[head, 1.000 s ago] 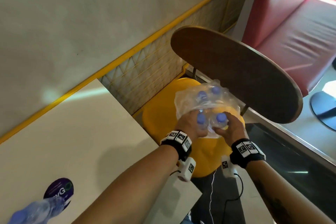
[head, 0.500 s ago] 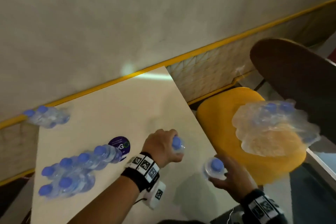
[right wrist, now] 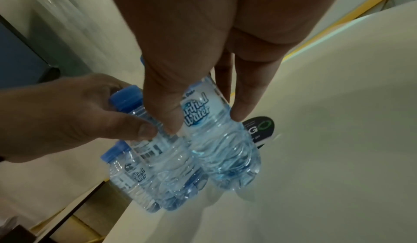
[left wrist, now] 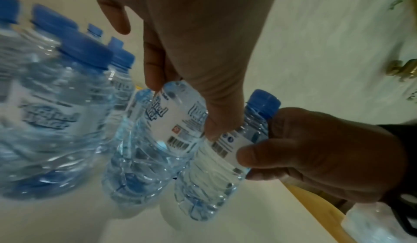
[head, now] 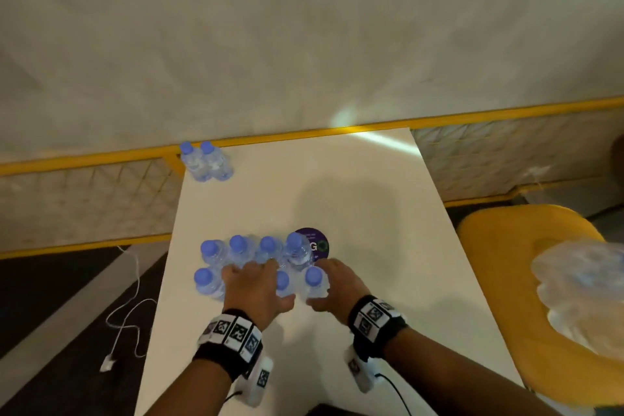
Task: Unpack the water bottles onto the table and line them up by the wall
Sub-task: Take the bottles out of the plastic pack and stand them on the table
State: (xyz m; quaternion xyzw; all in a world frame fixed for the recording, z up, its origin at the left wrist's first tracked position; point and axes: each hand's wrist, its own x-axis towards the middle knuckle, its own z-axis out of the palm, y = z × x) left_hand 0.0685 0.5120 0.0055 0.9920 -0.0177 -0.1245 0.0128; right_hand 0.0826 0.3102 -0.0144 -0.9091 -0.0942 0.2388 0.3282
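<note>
Head looks down; wrists closely share bottles (head: 282,282).

Both forearms are bare, with no sleeves in the head view. The left wrist wears a black band (head: 229,344) ringed with white square tags printed in black coded patterns. Under it hangs a small white camera unit (head: 259,378) carrying one more such tag, a thin dark cable running from it. The right wrist has a matching tagged black band (head: 376,322) and a white unit (head: 360,369) with a black cable (head: 396,392).
</note>
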